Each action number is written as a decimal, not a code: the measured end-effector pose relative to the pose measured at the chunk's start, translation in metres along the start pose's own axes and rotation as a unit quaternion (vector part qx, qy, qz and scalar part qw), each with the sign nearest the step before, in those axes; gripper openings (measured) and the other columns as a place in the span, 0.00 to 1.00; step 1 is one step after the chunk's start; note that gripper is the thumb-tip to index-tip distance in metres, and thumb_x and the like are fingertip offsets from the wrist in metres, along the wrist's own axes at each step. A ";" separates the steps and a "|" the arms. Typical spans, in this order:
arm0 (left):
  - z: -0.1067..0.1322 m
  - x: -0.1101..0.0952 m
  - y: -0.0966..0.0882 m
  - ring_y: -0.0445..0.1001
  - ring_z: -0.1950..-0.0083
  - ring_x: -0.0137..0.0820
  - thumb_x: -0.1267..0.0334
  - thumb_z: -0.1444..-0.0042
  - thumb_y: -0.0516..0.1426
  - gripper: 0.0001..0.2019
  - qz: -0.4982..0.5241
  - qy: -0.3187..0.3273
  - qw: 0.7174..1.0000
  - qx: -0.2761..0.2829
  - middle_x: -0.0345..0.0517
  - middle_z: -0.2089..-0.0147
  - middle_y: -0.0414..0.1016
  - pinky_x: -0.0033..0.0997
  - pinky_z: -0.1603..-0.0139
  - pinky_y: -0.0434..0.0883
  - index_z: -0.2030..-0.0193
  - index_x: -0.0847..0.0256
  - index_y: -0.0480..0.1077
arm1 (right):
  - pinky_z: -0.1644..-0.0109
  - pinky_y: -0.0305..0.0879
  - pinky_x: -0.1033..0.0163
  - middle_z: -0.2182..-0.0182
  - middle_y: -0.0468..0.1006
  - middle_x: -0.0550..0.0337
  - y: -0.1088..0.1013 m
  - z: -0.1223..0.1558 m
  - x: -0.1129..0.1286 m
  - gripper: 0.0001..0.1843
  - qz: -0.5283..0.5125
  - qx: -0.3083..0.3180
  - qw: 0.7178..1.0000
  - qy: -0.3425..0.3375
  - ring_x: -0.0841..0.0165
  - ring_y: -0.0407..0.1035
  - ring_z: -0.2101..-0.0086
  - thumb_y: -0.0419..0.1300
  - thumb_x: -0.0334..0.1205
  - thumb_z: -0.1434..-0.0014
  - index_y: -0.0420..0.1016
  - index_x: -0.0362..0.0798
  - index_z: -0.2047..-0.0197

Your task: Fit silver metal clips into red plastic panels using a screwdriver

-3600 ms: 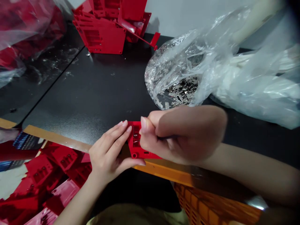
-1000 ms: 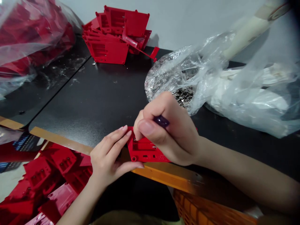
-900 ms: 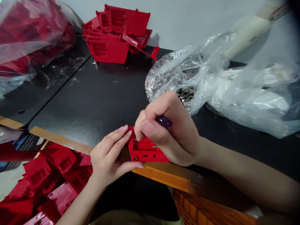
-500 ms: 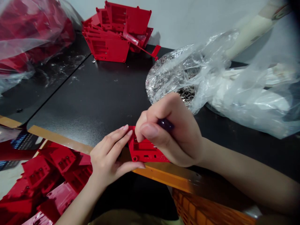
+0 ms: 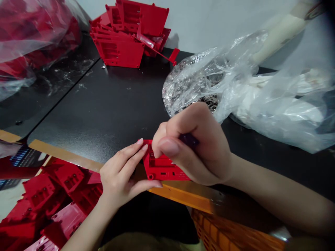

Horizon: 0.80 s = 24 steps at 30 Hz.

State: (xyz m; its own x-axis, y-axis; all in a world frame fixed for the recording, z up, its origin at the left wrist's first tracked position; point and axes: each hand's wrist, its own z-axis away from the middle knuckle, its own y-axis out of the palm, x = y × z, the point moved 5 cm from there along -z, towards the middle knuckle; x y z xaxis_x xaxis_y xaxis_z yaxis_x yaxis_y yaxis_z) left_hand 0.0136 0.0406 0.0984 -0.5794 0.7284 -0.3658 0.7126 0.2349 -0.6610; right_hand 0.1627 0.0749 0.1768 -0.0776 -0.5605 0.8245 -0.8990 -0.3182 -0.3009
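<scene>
On the black table [image 5: 99, 104], near a clear plastic bag of small metal clips [image 5: 191, 83], my open left hand [image 5: 117, 177] steadies the flat red plastic frame [image 5: 163, 170] so my pinched right hand [image 5: 199, 146] can work on it; I cannot tell what it holds.

Workshop, small assembly bench by the look of it. Two black-topped work tables [image 5: 99, 115] butt together at a seam against a plain wall [image 5: 209, 21], the surface flecked with scraps. Stock sits out in bulk: a stack of red moulded plastic frames [image 5: 117, 45], a loose heap of the same frames [image 5: 52, 198] low on the left, a clear bag of small metal clips [image 5: 209, 104], a bag of red parts [image 5: 31, 35]. Orange plastic crate [image 5: 217, 237] beside the bench.
</scene>
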 end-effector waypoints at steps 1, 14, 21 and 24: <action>0.000 0.000 0.000 0.78 0.49 0.43 0.42 0.47 0.61 0.33 -0.001 0.000 1.000 0.000 0.57 0.44 0.74 0.40 0.50 0.78 0.41 0.62 0.67 | 0.71 0.60 0.63 0.72 0.64 0.71 -0.001 0.000 0.000 0.12 0.003 -0.002 1.000 0.004 0.76 0.66 0.74 0.54 0.39 0.33 0.52 0.54 0.65; 0.001 0.000 -0.001 0.78 0.49 0.43 0.42 0.47 0.61 0.34 0.002 -0.002 1.000 -0.001 0.57 0.43 0.74 0.39 0.51 0.78 0.40 0.62 0.66 | 0.71 0.56 0.64 0.70 0.65 0.70 0.001 -0.001 -0.002 0.10 0.004 0.006 1.000 -0.018 0.76 0.65 0.74 0.50 0.43 0.31 0.52 0.53 0.64; 0.000 0.000 -0.001 0.78 0.49 0.43 0.42 0.47 0.61 0.33 0.003 0.000 1.000 -0.001 0.57 0.43 0.74 0.39 0.51 0.78 0.40 0.62 0.67 | 0.72 0.55 0.65 0.71 0.64 0.70 0.001 -0.001 -0.003 0.11 0.014 0.007 1.000 -0.026 0.76 0.64 0.74 0.49 0.44 0.31 0.52 0.53 0.64; 0.000 -0.001 -0.001 0.77 0.48 0.43 0.42 0.48 0.61 0.34 -0.001 0.007 1.000 -0.003 0.57 0.43 0.74 0.39 0.50 0.77 0.40 0.62 0.67 | 0.72 0.56 0.65 0.71 0.64 0.70 0.001 -0.002 -0.004 0.11 0.018 -0.006 1.000 -0.016 0.76 0.64 0.74 0.49 0.45 0.31 0.52 0.53 0.64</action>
State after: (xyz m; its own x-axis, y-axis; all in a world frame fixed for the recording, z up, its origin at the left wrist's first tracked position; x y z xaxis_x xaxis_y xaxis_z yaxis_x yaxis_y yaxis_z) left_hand 0.0131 0.0398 0.0993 -0.5746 0.7369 -0.3560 0.7148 0.2400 -0.6569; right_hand 0.1617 0.0778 0.1744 -0.0968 -0.5954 0.7976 -0.9007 -0.2886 -0.3248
